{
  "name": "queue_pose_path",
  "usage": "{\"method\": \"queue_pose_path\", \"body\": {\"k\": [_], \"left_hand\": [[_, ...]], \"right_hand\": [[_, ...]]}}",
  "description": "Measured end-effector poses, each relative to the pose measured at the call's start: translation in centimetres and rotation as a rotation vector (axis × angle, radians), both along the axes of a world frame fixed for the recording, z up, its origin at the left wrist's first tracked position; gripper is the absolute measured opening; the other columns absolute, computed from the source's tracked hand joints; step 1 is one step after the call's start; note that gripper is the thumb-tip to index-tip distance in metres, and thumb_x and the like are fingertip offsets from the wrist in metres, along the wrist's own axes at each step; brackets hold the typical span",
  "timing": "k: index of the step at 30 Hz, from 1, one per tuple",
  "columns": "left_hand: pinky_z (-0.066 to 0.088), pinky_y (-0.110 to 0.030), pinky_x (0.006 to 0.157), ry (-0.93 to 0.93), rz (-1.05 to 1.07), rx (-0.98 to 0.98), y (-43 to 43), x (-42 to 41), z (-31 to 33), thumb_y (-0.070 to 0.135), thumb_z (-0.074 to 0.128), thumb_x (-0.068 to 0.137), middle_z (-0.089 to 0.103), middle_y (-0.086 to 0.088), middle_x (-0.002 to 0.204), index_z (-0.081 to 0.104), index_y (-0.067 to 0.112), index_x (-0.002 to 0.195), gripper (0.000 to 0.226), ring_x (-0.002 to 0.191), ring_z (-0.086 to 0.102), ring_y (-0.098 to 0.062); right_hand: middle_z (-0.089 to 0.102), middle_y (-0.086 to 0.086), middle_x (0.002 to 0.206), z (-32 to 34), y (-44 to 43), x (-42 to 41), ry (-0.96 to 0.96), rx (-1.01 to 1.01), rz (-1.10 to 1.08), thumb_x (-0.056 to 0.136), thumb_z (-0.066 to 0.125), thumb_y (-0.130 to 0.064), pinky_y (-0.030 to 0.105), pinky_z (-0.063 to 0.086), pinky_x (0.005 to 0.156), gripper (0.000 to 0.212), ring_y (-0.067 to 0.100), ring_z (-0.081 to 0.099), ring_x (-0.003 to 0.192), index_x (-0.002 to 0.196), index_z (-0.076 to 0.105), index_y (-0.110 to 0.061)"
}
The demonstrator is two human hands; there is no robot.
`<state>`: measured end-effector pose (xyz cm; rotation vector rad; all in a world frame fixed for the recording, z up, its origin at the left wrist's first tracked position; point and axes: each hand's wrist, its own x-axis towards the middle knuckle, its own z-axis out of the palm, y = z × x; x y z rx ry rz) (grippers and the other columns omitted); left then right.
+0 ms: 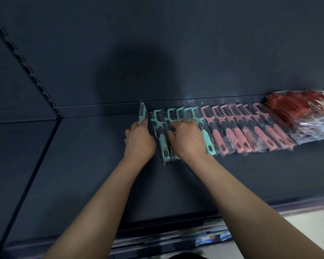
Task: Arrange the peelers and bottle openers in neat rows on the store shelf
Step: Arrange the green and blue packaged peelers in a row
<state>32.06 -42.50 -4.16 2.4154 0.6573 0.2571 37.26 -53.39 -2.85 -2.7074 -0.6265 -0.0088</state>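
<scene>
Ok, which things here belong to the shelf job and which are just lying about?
Job: packaged peeler in left hand; teal peelers gripped by right hand; pink peelers; blurred red packs; shelf.
Lying about: blue-printed packs on the lower shelf; pale floor.

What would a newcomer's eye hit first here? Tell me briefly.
Plastic-wrapped teal-handled peelers and pink-handled peelers form a long row at the back of the dark shelf, beside a blurred red pile far right. At the row's left end, the left grip holds one wrapped teal peeler upright; the right grip clutches the lying teal ones.
</scene>
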Motion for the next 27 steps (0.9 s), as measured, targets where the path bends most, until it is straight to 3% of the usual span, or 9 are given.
{"method": "queue_pose_path", "body": {"k": [3,7,10,13,17,22,27], "left_hand": [[0.046,-0.048,0.091,-0.066,-0.006,-0.073,-0.4,-0.1,0.3,-0.006,0.04,0.08,0.056,-0.015,0.116,0.038,0.012,0.134,0.057,0.104,0.05,-0.036],[0.041,-0.044,0.088,-0.061,0.181,0.087,-0.6,-0.5,0.5,-0.014,0.041,0.08,0.056,-0.019,0.1,0.042,0.003,0.11,0.035,0.099,0.045,-0.035],[0.035,-0.039,0.09,0.034,0.189,0.196,-0.6,-0.2,0.0,-0.015,0.04,0.081,0.052,-0.018,0.112,0.047,0.001,0.113,0.036,0.105,0.041,-0.035],[0.037,-0.034,0.091,0.028,0.089,0.093,-0.7,0.4,-0.3,0.0,0.046,0.089,0.055,-0.019,0.112,0.058,0.0,0.106,0.02,0.106,0.047,-0.034],[0.034,-0.016,0.082,-0.12,0.086,-0.037,0.5,-0.4,0.3,-0.002,0.045,0.087,0.058,-0.016,0.118,0.063,0.002,0.114,0.032,0.11,0.054,-0.028],[0.034,-0.019,0.09,-0.045,-0.06,-0.081,1.7,-1.1,-0.5,0.016,0.064,0.086,0.055,-0.007,0.122,0.06,0.012,0.122,0.037,0.113,0.052,-0.022],[0.028,-0.013,0.093,-0.056,-0.15,-0.071,1.7,-0.7,-0.7,0.017,0.065,0.086,0.052,-0.003,0.132,0.057,0.011,0.127,0.042,0.12,0.047,-0.016]], "right_hand": [[0.056,0.011,0.117,-0.2,-0.5,0.2,0.033,-0.017,0.039,0.095,0.047,-0.024,0.034,0.039,0.09,0.028,0.029,0.04,0.116,0.113,0.062,-0.009],[0.053,0.011,0.121,-0.5,-0.8,0.4,0.037,-0.042,0.072,0.095,0.048,-0.023,0.033,0.038,0.091,0.029,0.029,0.038,0.117,0.119,0.06,-0.011],[0.053,0.011,0.122,-0.5,-0.9,0.4,0.035,-0.053,0.094,0.096,0.047,-0.023,0.032,0.037,0.093,0.031,0.029,0.038,0.118,0.121,0.059,-0.011],[0.053,0.012,0.122,-0.5,-1.0,0.4,0.018,-0.066,0.122,0.097,0.045,-0.025,0.032,0.036,0.095,0.032,0.029,0.039,0.116,0.121,0.058,-0.01],[0.054,0.012,0.12,-0.5,-1.4,0.5,0.001,-0.058,0.147,0.097,0.044,-0.026,0.031,0.034,0.095,0.032,0.028,0.04,0.114,0.121,0.059,-0.01],[0.054,0.01,0.12,-1.0,-1.4,0.5,-0.008,-0.049,0.145,0.096,0.046,-0.026,0.03,0.033,0.095,0.031,0.028,0.04,0.113,0.118,0.06,-0.01],[0.052,0.009,0.122,-1.3,-1.3,0.6,-0.006,-0.042,0.128,0.096,0.046,-0.025,0.031,0.035,0.094,0.03,0.027,0.039,0.115,0.118,0.06,-0.009]]}}
